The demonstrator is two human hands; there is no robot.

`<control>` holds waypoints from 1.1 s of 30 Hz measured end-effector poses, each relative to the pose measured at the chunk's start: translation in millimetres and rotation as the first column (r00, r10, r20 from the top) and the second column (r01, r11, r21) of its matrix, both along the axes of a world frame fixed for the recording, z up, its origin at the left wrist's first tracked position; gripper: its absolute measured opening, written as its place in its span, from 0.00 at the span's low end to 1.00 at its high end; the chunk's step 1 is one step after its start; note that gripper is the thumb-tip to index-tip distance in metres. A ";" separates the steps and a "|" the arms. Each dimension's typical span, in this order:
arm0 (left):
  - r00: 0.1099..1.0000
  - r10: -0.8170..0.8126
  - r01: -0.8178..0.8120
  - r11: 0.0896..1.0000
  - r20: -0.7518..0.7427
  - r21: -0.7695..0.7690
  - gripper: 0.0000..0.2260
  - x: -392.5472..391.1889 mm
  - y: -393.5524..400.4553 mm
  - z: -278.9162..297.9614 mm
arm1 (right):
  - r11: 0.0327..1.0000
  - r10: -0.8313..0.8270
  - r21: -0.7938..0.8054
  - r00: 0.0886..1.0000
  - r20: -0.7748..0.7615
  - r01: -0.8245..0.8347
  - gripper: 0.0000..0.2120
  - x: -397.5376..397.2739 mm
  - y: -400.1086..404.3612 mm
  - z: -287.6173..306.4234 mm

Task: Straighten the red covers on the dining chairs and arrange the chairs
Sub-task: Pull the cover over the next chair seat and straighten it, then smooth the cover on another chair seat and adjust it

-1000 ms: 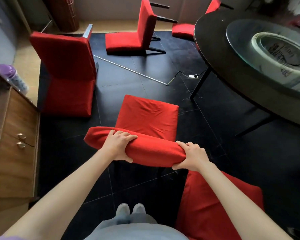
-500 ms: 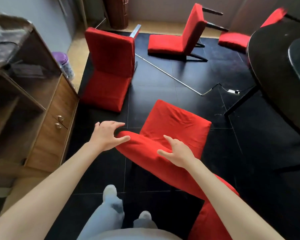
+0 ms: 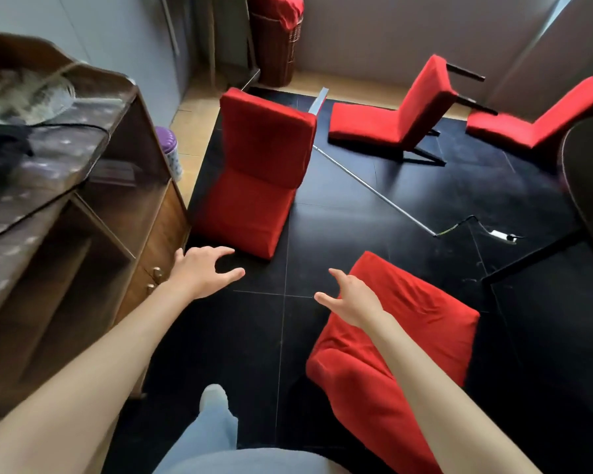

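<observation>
A red-covered chair [image 3: 415,323] stands at my lower right, its backrest top near me and its seat beyond. A second red chair [image 3: 259,169] stands ahead by the cabinet, its back toward me. Two more red chairs [image 3: 394,114] [image 3: 541,123] lie tipped over at the far right. My left hand [image 3: 201,270] reaches forward over the black floor, fingers spread, holding nothing, just short of the second chair. My right hand [image 3: 351,297] hovers open at the left edge of the near chair's seat, also holding nothing.
A wooden cabinet [image 3: 124,234] with drawers lines the left side. A dark round table [image 3: 589,186] sits at the right edge. A metal rod [image 3: 374,193] and a cable with a plug [image 3: 500,234] lie on the floor. A wicker basket [image 3: 276,46] stands by the far wall.
Both hands let go of the near chair's backrest and moved forward and left. My view turned left toward the second chair, and one foot stepped forward.
</observation>
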State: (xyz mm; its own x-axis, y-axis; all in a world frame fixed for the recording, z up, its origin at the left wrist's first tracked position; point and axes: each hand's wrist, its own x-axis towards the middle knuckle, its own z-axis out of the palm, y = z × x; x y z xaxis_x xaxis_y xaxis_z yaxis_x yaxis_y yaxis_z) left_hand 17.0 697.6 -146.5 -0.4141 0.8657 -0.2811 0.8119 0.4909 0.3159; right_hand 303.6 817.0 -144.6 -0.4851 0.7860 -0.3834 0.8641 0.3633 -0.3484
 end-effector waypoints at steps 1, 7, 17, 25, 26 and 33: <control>1.000 -0.007 0.006 1.000 -0.012 -0.005 0.28 -17.8 7.1 -0.4 | 1.000 -0.023 -0.004 1.000 0.015 0.023 0.36 -14.0 4.7 -1.6; 0.998 -0.063 0.062 0.996 -0.003 -0.070 0.28 -85.8 52.5 -10.5 | 0.992 -0.113 -0.042 0.992 0.048 0.115 0.35 -63.1 28.1 -18.5; 0.987 -0.160 0.156 0.973 -0.010 -0.169 0.30 -129.1 151.1 -37.9 | 0.980 -0.170 -0.080 0.978 0.116 0.180 0.36 -93.1 130.1 -43.2; 0.996 -0.078 0.067 0.969 -0.038 -0.239 0.30 -172.5 244.9 -50.5 | 0.986 -0.123 -0.092 0.983 0.137 0.136 0.38 -132.8 257.0 -47.6; 0.998 -0.056 0.051 0.971 -0.016 -0.235 0.30 -175.8 253.1 -53.3 | 0.988 -0.109 -0.092 0.983 0.151 0.124 0.38 -139.4 274.0 -48.1; 0.995 0.091 -0.081 0.964 0.031 -0.254 0.29 -221.2 294.1 -67.7 | 0.990 0.068 -0.131 0.982 0.178 -0.044 0.38 -223.6 358.6 -51.3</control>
